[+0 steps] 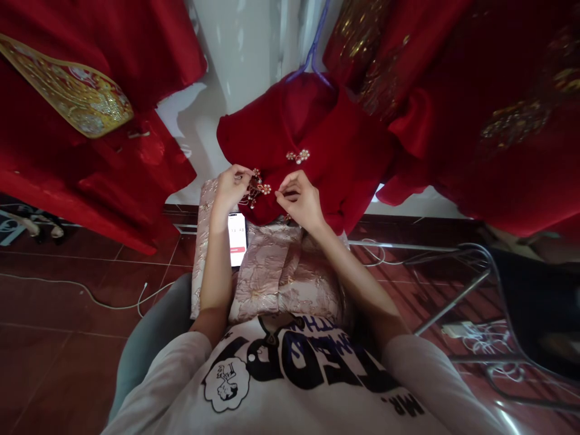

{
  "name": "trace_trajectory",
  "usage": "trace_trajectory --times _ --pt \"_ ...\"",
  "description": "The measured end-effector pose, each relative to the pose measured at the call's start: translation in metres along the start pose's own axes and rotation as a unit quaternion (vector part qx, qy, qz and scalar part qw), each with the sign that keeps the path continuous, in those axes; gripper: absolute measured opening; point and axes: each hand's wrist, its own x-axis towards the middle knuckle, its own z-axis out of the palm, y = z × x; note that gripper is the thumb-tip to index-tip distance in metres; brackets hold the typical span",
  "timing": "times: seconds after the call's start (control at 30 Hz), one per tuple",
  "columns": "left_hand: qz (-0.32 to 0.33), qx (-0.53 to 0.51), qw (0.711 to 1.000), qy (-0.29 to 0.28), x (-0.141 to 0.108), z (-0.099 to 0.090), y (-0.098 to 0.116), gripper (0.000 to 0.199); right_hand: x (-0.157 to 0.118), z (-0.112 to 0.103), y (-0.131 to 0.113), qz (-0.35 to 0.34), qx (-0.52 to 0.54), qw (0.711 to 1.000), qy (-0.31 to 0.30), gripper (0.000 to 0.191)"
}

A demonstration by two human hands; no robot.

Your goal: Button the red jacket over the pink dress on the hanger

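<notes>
A red velvety garment [267, 130] hangs in front of me, its lower part resting on my lap. My left hand [233, 186] is closed in a pinch at its left side, on a gold beaded ornament [263, 190] with pearl-like flowers and dangling strands. My right hand [299, 198] is pinched just right of the ornament, over the red cloth; anything between its fingertips is too small to make out. A similar flower clasp [298, 157] sits on the garment below its neckline. Under my left wrist, a lit phone [236, 241] lies on the pinkish brocade fabric [267, 266] across my lap.
The garment is on a purple hanger [312, 57]. Red garments with gold embroidery [97, 103] hang at both sides. A metal-framed chair [512, 290] stands at right, with bundled white cables [487, 338] beneath. Another cable [104, 304] crosses the tiled floor at left.
</notes>
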Motion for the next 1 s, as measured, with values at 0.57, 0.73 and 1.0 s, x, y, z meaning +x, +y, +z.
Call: trace_trajectory --times 0.57,0.73,1.0 --pt "0.039 -0.056 0.997 -0.034 0.008 0.01 -0.012 0.014 0.011 0.01 0.012 -0.01 -0.055 0.996 0.076 0.017" --pt "0.043 -0.073 0.996 -0.026 0.007 0.008 -0.01 0.011 0.016 0.021 0.017 -0.008 -0.08 0.992 0.1 0.018" --pt "0.101 -0.044 0.993 -0.038 0.004 0.005 -0.01 0.017 0.021 0.027 0.015 -0.016 -0.115 0.986 0.119 0.022"
